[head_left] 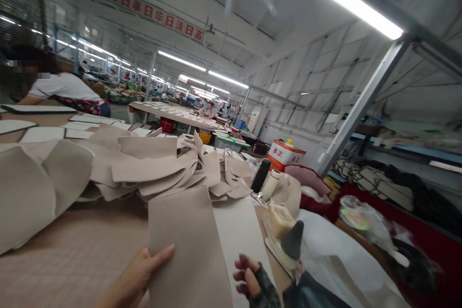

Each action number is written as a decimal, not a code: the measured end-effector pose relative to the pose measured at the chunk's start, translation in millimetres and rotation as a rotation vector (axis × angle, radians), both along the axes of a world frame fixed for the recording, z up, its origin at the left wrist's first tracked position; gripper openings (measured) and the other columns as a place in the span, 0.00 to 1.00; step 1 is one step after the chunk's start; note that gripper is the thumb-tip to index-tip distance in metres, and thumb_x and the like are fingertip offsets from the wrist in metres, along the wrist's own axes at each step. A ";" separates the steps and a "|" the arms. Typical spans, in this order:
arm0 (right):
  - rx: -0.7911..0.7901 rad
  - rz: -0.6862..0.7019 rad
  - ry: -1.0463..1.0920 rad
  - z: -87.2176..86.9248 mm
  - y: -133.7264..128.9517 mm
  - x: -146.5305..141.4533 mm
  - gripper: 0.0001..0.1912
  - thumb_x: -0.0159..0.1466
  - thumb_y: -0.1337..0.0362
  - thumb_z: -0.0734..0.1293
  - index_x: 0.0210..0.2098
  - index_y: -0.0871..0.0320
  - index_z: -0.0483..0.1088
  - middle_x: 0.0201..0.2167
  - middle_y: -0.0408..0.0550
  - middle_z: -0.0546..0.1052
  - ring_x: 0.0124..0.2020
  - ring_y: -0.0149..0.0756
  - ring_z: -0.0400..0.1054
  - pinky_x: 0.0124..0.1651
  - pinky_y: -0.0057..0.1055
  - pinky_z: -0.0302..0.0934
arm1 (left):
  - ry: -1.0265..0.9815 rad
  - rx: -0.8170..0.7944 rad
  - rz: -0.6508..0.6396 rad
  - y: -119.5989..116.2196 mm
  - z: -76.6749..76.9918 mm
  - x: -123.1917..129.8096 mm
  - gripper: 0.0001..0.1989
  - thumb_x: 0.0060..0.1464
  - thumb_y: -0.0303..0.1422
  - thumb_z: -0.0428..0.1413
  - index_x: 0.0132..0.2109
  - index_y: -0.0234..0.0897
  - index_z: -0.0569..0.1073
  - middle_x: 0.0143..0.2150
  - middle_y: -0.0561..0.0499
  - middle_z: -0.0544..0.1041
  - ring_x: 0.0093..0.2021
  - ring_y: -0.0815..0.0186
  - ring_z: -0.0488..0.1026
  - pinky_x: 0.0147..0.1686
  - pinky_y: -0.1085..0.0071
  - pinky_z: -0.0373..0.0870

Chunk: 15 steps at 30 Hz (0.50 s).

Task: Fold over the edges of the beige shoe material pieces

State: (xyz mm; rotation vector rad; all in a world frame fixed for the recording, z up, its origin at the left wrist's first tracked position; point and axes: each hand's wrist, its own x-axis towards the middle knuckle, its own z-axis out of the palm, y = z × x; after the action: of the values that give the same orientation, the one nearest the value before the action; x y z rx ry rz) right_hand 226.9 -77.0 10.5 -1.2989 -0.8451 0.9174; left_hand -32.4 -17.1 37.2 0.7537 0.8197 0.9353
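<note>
In the head view my left hand (146,269) grips the left edge of a flat beige fabric-like panel (187,245), its thumb on top and the other fingers hidden beneath. My right hand (249,276), in a dark fingerless glove, is just right of the panel, above a white strip (236,224). Its fingers are loosely curled with nothing visible in them. Beyond the panel lies a loose heap of similar beige pieces (155,166). A larger curved piece (32,187) rests at the left.
Right of the strip stand a tape roll (280,220), a dark grey cone-shaped thing (293,240), a black bottle (260,175) and a white bottle (271,184). Behind them is an orange-and-white box (285,154). A metal post (361,110) rises at right. A person (68,86) bends over the table at left.
</note>
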 end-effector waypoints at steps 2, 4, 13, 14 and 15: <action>-0.095 0.104 0.080 5.1 7.3 -13.1 0.39 0.34 0.33 0.73 0.33 0.58 0.73 0.26 0.47 0.74 0.23 0.33 0.68 0.21 0.29 0.61 | 0.023 -0.001 -0.065 -9.9 0.9 -4.6 0.25 0.38 0.46 0.69 0.39 0.31 0.79 0.39 0.40 0.83 0.40 0.48 0.79 0.44 0.61 0.75; -0.090 0.210 0.066 12.8 6.0 -31.1 0.34 0.41 0.35 0.72 0.30 0.59 0.72 0.22 0.44 0.72 0.20 0.29 0.65 0.20 0.26 0.59 | 0.050 -0.004 -0.108 -16.0 1.9 -8.9 0.24 0.40 0.47 0.68 0.40 0.32 0.79 0.40 0.40 0.83 0.42 0.47 0.79 0.43 0.61 0.75; -0.091 0.412 0.129 32.6 -18.2 -59.1 0.20 0.50 0.48 0.70 0.26 0.61 0.67 0.20 0.44 0.72 0.19 0.28 0.64 0.21 0.25 0.57 | 0.248 0.088 -0.162 -14.4 13.9 -16.1 0.30 0.40 0.49 0.65 0.45 0.32 0.77 0.42 0.39 0.82 0.43 0.44 0.78 0.42 0.57 0.76; -0.079 0.431 0.175 29.3 -17.6 -59.8 0.20 0.49 0.48 0.70 0.26 0.60 0.66 0.19 0.44 0.72 0.18 0.28 0.64 0.21 0.25 0.57 | 0.315 0.141 -0.107 -10.0 9.4 -14.6 0.30 0.39 0.50 0.65 0.45 0.33 0.77 0.42 0.39 0.82 0.44 0.44 0.78 0.43 0.56 0.75; -0.065 0.434 0.199 25.7 -16.7 -61.0 0.20 0.49 0.48 0.70 0.26 0.59 0.65 0.18 0.43 0.71 0.18 0.28 0.63 0.21 0.25 0.56 | 0.405 0.223 0.001 -5.3 3.6 -12.6 0.30 0.37 0.50 0.65 0.44 0.34 0.77 0.42 0.40 0.82 0.46 0.43 0.77 0.45 0.54 0.74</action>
State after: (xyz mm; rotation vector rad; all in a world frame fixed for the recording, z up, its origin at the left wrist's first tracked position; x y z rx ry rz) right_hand 165.8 -93.6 36.2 -1.0733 -0.9632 1.4019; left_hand -45.0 -22.4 40.7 1.1610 1.0780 0.8962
